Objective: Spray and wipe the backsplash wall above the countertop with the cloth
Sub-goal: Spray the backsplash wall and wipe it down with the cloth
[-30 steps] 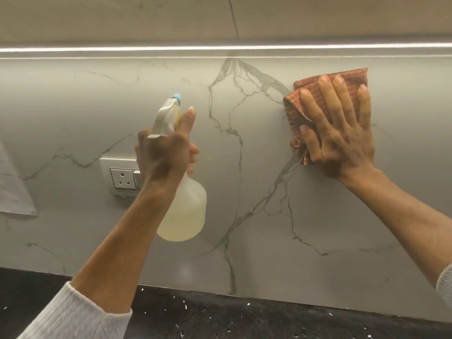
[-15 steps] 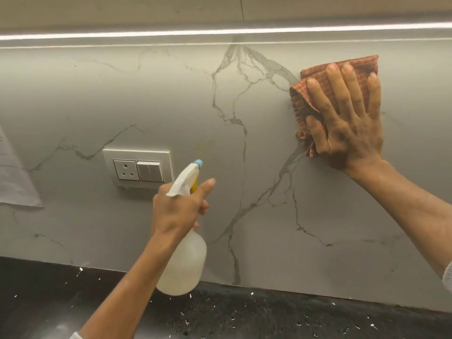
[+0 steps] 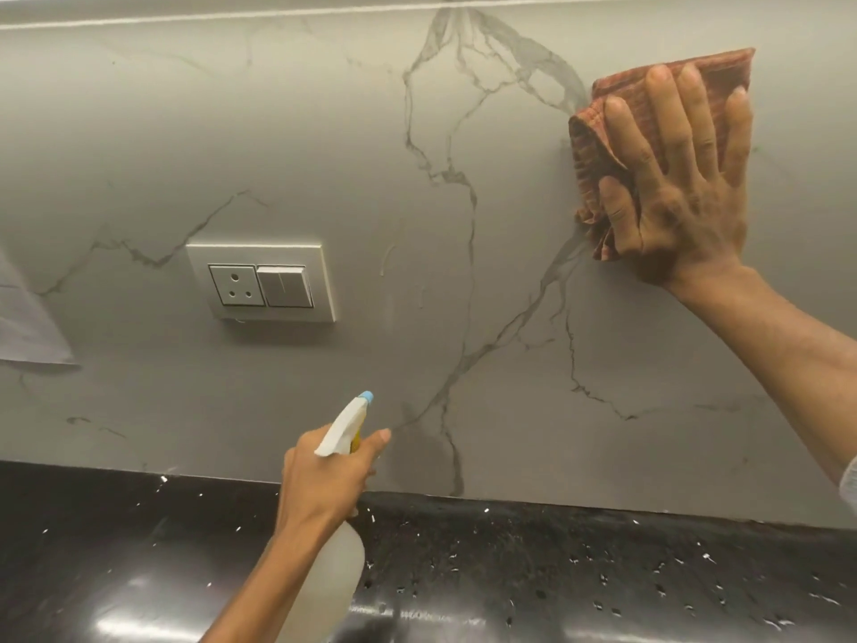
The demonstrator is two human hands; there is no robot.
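Note:
The backsplash wall (image 3: 324,146) is grey marble with dark veins. Faint wet streaks run down it right of the socket. My right hand (image 3: 681,187) lies flat with spread fingers on a folded orange-red cloth (image 3: 589,146), pressing it against the wall at the upper right. My left hand (image 3: 329,475) grips a translucent spray bottle (image 3: 338,568) by its neck, low over the countertop. Its white nozzle with a blue tip (image 3: 354,420) points up toward the wall.
A white socket-and-switch plate (image 3: 262,283) sits on the wall left of centre. A grey sheet (image 3: 28,327) hangs at the left edge. A glossy black speckled countertop (image 3: 603,573) runs along the bottom. A light strip edges the top.
My left hand has lowered the spray bottle from in front of the socket down to the countertop's level. The right hand with the cloth has stayed at about the same spot.

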